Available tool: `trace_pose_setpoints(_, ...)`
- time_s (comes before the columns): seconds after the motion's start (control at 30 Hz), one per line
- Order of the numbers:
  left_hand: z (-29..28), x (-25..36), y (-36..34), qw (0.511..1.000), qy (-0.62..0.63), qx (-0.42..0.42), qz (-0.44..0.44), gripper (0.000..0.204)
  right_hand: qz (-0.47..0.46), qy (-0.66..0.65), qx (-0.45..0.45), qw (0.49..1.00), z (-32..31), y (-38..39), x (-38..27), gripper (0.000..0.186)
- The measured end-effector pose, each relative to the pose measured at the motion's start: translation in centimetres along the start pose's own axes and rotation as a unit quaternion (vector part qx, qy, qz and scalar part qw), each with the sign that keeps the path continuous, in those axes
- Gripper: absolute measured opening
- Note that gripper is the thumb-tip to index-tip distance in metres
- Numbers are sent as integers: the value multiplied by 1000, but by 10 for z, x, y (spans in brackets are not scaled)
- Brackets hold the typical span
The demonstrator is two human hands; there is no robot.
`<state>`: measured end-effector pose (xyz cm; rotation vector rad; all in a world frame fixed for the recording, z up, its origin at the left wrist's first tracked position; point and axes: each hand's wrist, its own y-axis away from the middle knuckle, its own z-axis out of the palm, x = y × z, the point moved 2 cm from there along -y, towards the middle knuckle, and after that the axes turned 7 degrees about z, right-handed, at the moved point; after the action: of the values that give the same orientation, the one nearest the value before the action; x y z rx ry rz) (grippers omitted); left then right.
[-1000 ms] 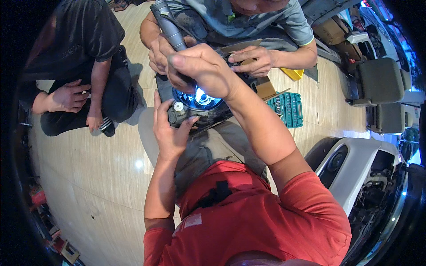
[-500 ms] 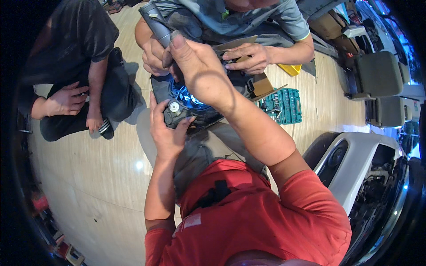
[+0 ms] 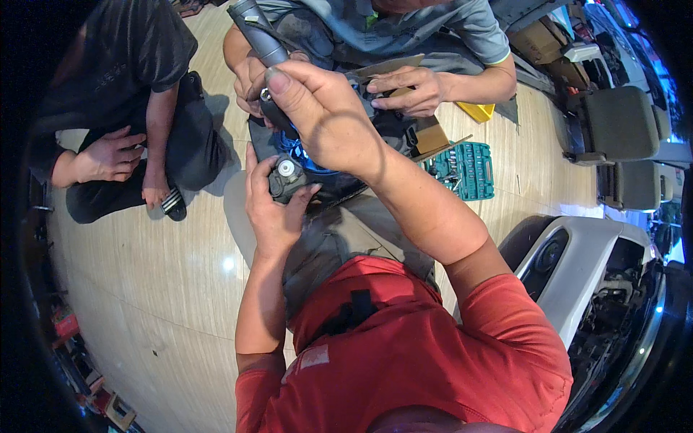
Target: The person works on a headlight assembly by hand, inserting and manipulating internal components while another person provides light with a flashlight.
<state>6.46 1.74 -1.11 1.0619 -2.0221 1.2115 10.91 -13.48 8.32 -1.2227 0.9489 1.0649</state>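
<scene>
My left hand (image 3: 274,216) grips a dark housing (image 3: 289,186) with a white round fitting (image 3: 286,167) on it. Just above is a blue-lit round part (image 3: 294,151), mostly hidden behind my right hand (image 3: 328,123). That hand is closed round a dark tool (image 3: 273,108) with a silver tip, its thumb pointing up-left. A grey cylindrical object (image 3: 261,36) rises behind it, beside a co-worker's hand (image 3: 247,90); who grips it is unclear. The co-worker's other hand (image 3: 404,94) pinches at something dark near a cardboard piece (image 3: 390,66).
A second person (image 3: 123,58) kneels at left. To the right lie a green socket case (image 3: 473,169), a yellow tray (image 3: 469,112), a cardboard box (image 3: 429,137), removed seats (image 3: 617,123) and a white car front part (image 3: 577,252).
My right hand has risen slightly and shifted, showing the tool's silver tip and covering more of the blue glow. The grey cylinder has moved left. My left hand stays on the housing.
</scene>
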Motion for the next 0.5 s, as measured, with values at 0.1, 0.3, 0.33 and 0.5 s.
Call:
trace_pose_setpoints(0.1, -1, -1, 1, 1000, 5, -2, -12, 69, 13, -88, -17, 996, 3, -4, 5, 33)
trace_pose_setpoints(0.3, -2, 0, -2, 1000, -12, -8, -8, 72, 53, 37, 2, 998, -12, 16, -16, 32)
trace_pose_setpoints(0.33, -2, 1, -2, 1000, -22, -10, -7, 72, 37, 30, 3, 999, -12, 16, -12, 38)
trace_pose_setpoints(0.5, -4, -1, -1, 1000, -23, -11, 0, 72, 26, 37, -12, 999, -4, 22, -13, 33)
